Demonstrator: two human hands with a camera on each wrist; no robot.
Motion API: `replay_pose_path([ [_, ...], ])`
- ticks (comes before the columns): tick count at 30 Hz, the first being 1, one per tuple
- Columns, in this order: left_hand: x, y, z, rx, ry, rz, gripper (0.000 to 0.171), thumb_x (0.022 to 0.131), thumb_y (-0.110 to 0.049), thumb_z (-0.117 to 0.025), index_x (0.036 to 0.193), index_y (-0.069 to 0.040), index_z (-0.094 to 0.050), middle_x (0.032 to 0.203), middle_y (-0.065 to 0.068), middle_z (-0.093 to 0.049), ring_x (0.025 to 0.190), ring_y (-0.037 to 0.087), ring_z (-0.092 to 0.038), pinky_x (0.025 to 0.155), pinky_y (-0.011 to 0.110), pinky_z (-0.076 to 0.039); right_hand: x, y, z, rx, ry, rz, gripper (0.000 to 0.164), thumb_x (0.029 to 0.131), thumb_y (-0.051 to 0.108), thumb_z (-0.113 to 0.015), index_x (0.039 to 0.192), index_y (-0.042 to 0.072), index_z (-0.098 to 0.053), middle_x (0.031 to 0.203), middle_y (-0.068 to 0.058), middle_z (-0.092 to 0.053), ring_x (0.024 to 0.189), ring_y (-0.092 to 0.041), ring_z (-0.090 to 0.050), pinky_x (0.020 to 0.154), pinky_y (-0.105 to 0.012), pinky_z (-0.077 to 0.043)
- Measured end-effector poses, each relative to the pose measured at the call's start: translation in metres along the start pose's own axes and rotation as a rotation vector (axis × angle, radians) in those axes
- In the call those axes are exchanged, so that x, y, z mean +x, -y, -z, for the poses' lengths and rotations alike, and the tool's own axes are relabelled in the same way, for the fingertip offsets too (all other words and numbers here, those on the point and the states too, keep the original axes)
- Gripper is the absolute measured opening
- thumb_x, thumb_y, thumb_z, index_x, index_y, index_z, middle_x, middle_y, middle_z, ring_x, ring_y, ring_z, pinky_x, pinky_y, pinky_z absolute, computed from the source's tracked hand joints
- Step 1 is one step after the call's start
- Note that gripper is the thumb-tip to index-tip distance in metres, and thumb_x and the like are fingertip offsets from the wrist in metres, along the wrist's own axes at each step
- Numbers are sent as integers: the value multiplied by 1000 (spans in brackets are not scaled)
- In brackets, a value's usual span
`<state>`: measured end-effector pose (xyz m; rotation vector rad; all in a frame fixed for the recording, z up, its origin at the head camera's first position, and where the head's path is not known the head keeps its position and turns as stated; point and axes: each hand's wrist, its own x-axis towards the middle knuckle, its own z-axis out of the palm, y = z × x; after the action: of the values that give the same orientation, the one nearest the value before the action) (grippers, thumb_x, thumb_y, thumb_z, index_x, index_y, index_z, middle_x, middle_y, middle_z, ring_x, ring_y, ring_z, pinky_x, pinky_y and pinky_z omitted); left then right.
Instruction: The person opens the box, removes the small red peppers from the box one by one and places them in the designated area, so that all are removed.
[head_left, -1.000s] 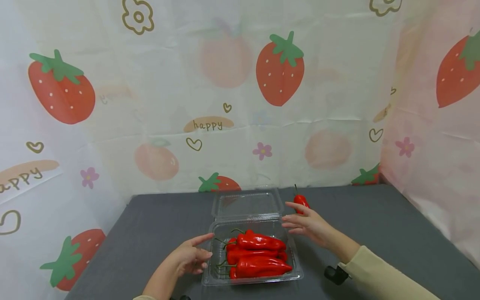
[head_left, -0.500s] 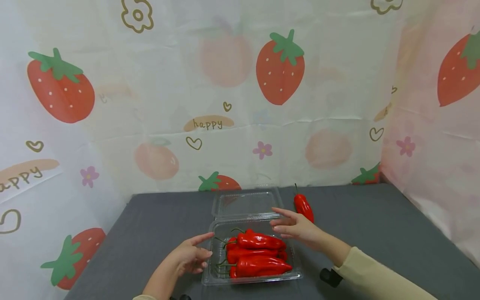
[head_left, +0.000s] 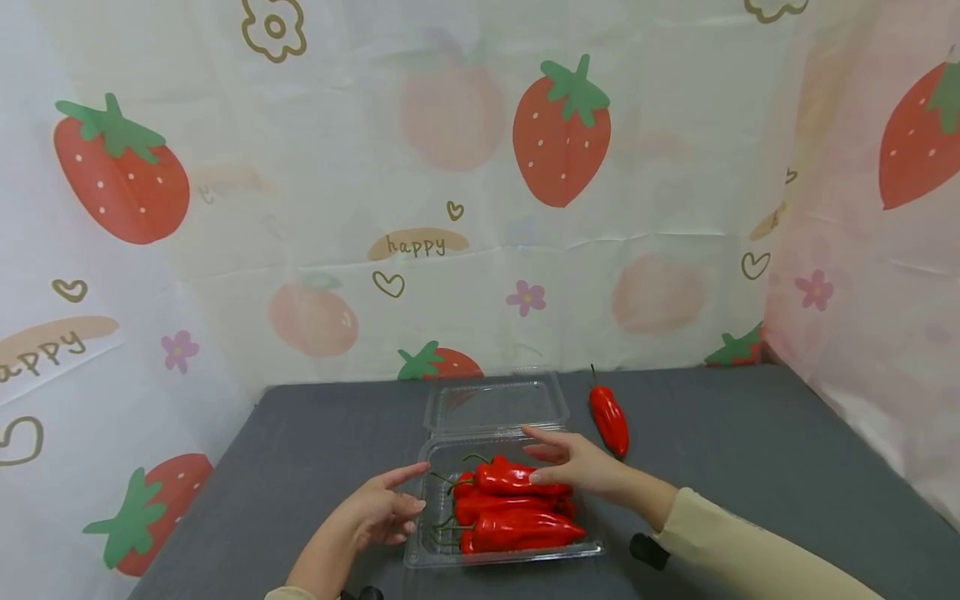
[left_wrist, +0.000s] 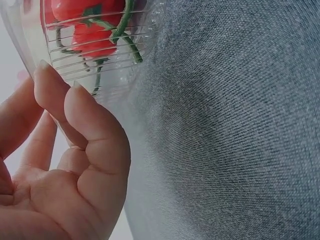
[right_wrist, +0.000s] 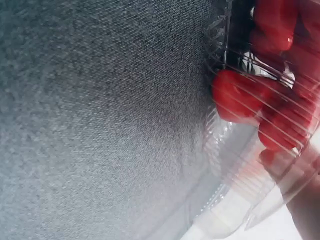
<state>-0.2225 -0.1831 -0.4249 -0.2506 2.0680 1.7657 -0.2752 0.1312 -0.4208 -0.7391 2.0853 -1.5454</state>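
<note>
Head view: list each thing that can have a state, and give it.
Box, uncovered, partly filled.
Lid, open, folded back behind the box.
Boxed peppers, piled lying down.
Lone pepper, lying on the table.
Left grip, beside the box, contact unclear.
Right grip, over the boxed peppers, contact unclear.

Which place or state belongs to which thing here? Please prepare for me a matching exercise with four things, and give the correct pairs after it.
Things
1. Left hand
2. Lid
3. Lone pepper
4. Grouped peppers

Places or states
A. On the grey cloth, outside the box
B. Inside the box
C. At the box's left side
D. Transparent and folded open

Pairs: 1-C, 2-D, 3-A, 4-B
</note>
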Motion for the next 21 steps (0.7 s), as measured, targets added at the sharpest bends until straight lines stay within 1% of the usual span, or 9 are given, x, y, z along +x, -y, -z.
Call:
replay_pose_path([
  [5, 0, 0, 0, 0, 6, -2, 62, 91, 3, -60, 149, -4, -37, 69, 2, -51, 52, 9, -52, 50, 22, -44, 4, 1, -4, -52, 12, -4, 74, 91, 14, -69, 151, 0, -28, 142, -32, -40, 133, -46, -37, 98, -52, -42],
  [12, 0, 0, 0, 8, 4, -3, 63, 91, 3, -60, 149, -5, -37, 71, 3, -51, 52, 9, -52, 50, 23, -44, 6, 3, -8, -139, 37, 6, 68, 91, 10, -69, 148, -2, -35, 139, -32, -44, 131, -44, -41, 101, -54, -39],
  [14, 0, 0, 0, 8, 3, -3, 63, 91, 3, -60, 149, -5, -37, 71, 3, -51, 52, 9, -52, 50, 23, -44, 7, 3, -8, -172, 40, 9, 66, 90, 9, -69, 147, -3, -37, 136, -32, -47, 129, -44, -43, 100, -54, -39],
  [21, 0, 1, 0, -3, 20, -10, 64, 91, 3, -60, 150, -4, -34, 70, 2, -50, 52, 10, -51, 50, 23, -43, 8, 3, -11, -223, 29, -8, 64, 87, 7, -72, 144, -2, -43, 131, -27, -54, 124, -41, -50, 97, -50, -44],
])
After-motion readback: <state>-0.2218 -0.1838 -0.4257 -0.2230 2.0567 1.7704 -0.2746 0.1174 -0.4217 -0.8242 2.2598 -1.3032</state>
